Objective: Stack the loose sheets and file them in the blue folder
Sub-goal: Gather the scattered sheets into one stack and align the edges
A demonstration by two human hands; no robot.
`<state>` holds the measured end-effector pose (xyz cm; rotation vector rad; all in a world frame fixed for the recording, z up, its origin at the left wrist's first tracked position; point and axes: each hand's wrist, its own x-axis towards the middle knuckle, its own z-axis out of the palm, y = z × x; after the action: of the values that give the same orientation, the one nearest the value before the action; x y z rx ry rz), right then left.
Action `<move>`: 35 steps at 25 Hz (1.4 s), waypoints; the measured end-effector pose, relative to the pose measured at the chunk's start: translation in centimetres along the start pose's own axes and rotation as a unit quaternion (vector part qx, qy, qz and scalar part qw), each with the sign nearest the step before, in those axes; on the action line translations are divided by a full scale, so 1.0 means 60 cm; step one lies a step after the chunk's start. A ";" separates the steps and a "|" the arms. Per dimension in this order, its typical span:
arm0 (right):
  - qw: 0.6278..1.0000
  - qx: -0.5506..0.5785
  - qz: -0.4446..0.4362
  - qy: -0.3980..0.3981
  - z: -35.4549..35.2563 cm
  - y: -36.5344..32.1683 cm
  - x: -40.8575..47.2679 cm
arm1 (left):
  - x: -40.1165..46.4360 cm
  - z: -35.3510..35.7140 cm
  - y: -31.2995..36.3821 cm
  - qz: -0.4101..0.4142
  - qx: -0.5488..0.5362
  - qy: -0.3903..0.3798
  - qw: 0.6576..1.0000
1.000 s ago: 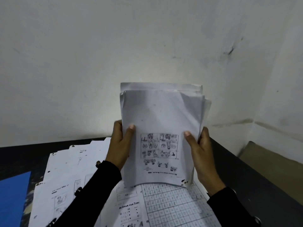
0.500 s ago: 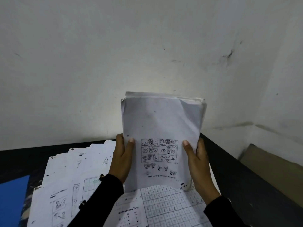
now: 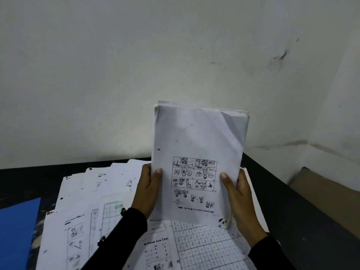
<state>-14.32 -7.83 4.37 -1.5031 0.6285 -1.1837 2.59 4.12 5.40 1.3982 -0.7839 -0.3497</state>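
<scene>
Head view: you are holding a bundle of sheets (image 3: 196,164) upright over the middle of the dark table (image 3: 303,217), its lower edge resting on, or just above, the gridded worksheet (image 3: 204,246) lying at the near edge. Your left hand (image 3: 149,189) is gripping the bundle's left side, thumb pressing on the front page and fingers wrapping behind; your right hand (image 3: 238,193) is gripping the right side the same way, so both hands are closing on the paper rather than spreading wide. The top right corner of the bundle is looking creased and not quite flush. More loose sheets (image 3: 81,193) are fanning across the left half of the table, overlapping one another, and a corner of the blue folder (image 3: 17,230) is showing at the table's left edge, well apart from the bundle. You are, by the look of it, squaring the gathered pages, with the stacking only partly done. The next move is likely calling for a tap to even the edges, then gathering the fanned pages before carrying the lot left to the folder.
</scene>
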 end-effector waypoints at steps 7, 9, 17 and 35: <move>1.000 0.021 -0.015 0.003 -0.011 0.006 0.011 | 0.022 -0.010 0.012 0.021 -0.031 0.008 0.999; 0.999 0.035 -0.025 0.010 -0.010 -0.001 0.015 | 0.026 -0.006 0.026 0.033 -0.041 0.013 0.999; 0.997 0.051 -0.060 0.015 0.018 -0.026 0.027 | 0.034 0.007 0.049 0.055 -0.039 0.017 0.998; 0.908 -0.258 -0.328 0.033 -0.019 -0.147 0.096 | 0.106 -0.059 0.168 0.350 0.278 0.014 0.895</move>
<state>-14.99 -10.74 14.52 -2.2421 0.5114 -1.6628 7.23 4.35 16.95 1.5185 -1.3680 0.4957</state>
